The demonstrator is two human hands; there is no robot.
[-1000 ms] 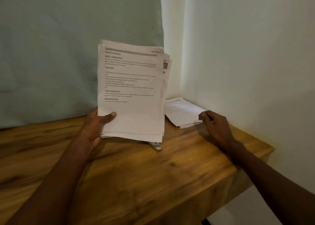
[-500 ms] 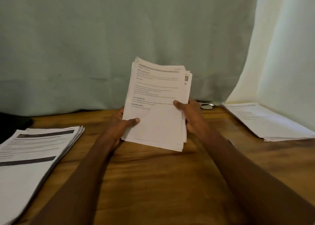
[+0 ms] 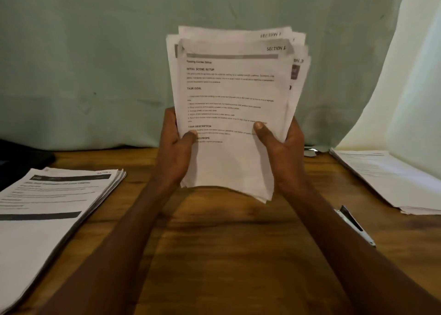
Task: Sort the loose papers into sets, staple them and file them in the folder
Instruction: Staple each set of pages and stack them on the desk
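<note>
Between both hands, up off the table [image 3: 226, 255], sits the loose stack [image 3: 233, 99], upright and a bit fanned at the top. Left hand [image 3: 174, 152] pinches its left edge, thumb on the front page; right hand [image 3: 284, 152] does the same on the right edge. Top sheet reads "SECTION 1". Left of the grip lies a pile [image 3: 47, 207] flat on the wood. Right of it lies another pile [image 3: 386, 178], with a pen [image 3: 355, 226] just below that, near the right forearm.
</note>
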